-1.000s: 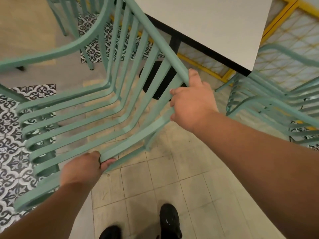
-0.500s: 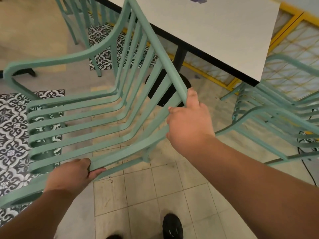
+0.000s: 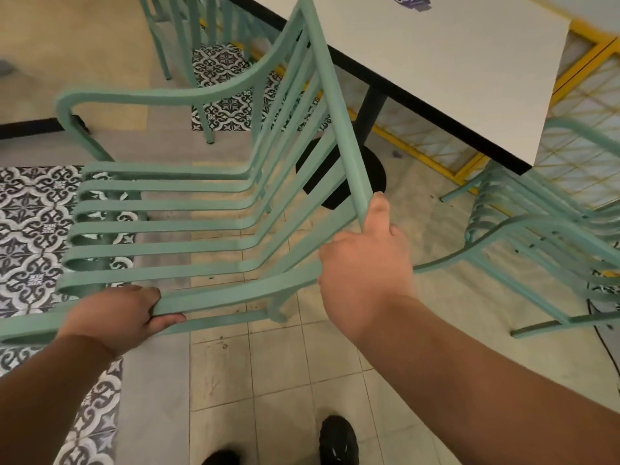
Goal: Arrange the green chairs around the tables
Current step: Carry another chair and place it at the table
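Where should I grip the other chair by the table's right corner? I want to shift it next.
Grip the chair by its curved armrest rail, coming from the left: that rail faces the open floor, while the table overhangs its far side.

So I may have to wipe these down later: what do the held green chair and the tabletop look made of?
The green chair looks like painted metal or moulded plastic: thin slats in even matte mint, and the view alone can't settle which. The tabletop looks like pale laminate, smooth with a dark edge band. Both hands, left and right, keep a grip on the chair.
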The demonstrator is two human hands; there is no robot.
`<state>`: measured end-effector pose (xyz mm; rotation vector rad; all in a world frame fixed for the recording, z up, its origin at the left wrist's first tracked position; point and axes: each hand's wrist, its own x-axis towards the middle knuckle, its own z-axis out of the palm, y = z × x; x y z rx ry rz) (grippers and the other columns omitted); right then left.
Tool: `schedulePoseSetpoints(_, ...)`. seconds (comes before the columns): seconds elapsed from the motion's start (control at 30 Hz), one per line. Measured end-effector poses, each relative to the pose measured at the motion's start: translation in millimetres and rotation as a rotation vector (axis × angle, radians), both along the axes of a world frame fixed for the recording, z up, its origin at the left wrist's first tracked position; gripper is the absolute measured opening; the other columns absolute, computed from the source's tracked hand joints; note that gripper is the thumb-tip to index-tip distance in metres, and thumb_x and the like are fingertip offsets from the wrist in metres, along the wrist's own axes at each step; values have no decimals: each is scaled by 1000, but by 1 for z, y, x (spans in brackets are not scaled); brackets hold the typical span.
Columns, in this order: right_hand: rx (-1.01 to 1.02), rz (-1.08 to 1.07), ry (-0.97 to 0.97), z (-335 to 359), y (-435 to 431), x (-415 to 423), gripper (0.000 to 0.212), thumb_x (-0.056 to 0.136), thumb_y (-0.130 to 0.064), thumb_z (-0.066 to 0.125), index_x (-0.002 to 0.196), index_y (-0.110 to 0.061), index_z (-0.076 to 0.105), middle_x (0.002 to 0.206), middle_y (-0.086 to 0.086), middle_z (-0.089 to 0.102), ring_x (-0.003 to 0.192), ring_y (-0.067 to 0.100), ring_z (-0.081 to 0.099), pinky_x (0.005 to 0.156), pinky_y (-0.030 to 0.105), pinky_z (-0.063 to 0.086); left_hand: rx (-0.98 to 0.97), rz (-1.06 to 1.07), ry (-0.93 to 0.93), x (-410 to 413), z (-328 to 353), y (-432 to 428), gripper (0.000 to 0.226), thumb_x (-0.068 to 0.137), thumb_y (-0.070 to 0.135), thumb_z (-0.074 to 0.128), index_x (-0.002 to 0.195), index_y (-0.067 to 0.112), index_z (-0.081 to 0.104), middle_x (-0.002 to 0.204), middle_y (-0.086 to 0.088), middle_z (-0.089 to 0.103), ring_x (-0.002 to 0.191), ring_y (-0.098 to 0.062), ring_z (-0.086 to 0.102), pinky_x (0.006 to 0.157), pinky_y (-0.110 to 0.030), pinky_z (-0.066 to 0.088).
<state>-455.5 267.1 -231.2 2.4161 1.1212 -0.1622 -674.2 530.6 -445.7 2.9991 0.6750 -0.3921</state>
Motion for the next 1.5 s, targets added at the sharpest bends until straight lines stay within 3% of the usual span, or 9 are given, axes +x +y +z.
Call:
schedulePoseSetpoints(0.23,-11,-11,-49,-3,3,-6,20,98,-43,54,103,-29,68,93,-6,60,144,56,5,79,44,20,50,35,-2,-3,9,-2,80,68,97,-3,75,35,46,66,16,48,63,-9,51,62,-31,48)
schedulePoseSetpoints(0.4,-29,2,-55,-7,3,-4,22,95,-44,55,102,-29,69,93,-5,63,143,60,-1,90,49,34,50,314,-8,4,17,-31,88,76,95,-3,78,32,59,83,6,64,88,-21,56,87,-50,41)
schedulePoseSetpoints(0.53,-54,-5,26,-4,4,-3,26,96,-39,51,113,-29,68,109,-2,64,145,60,-18,114,61,19,-160,336,-45,40,46,-65,96,79,92,3,134,34,56,136,0,62,127,-27,55,110,-61,34)
schedulePoseSetpoints(0.67,61,8,132,12,8,3,40,95,-51,54,129,-32,64,141,0,50,149,55,-12,121,61,10,-337,203,-223,91,84,-112,100,78,93,8,149,32,43,144,0,57,132,-26,50,106,-53,40)
schedulePoseSetpoints(0.77,303,95,169,27,15,32,51,93,-50,59,140,-28,60,163,5,31,155,41,6,120,52,24,-539,196,-329,117,99,-142,85,82,87,15,129,31,59,121,0,68,112,-25,61,95,-47,47)
schedulePoseSetpoints(0.9,247,-22,332,26,28,61,44,100,-30,55,142,-18,56,173,-2,-4,156,41,-10,121,49,25,-657,214,-394,131,97,-174,66,83,81,15,83,25,51,85,3,61,85,-21,57,83,-43,43)
schedulePoseSetpoints(1.13,385,-63,326,20,25,59,39,96,-2,45,130,-12,61,172,-7,2,132,35,38,91,39,48,-745,502,-439,147,80,-175,64,96,63,22,84,23,70,84,11,62,90,-15,53,91,-37,22)
schedulePoseSetpoints(1.33,523,-123,422,14,10,50,54,95,3,43,145,-14,54,172,-15,2,143,31,33,114,38,36,-669,485,-414,147,80,-176,45,82,47,25,61,20,54,62,-1,56,63,-16,52,63,-34,35)
schedulePoseSetpoints(1.5,549,-147,433,15,7,44,55,97,5,40,146,-15,54,172,-13,6,151,26,24,115,29,24,-654,439,-474,142,78,-178,43,81,46,28,60,18,53,60,-3,55,61,-18,53,52,-31,34)
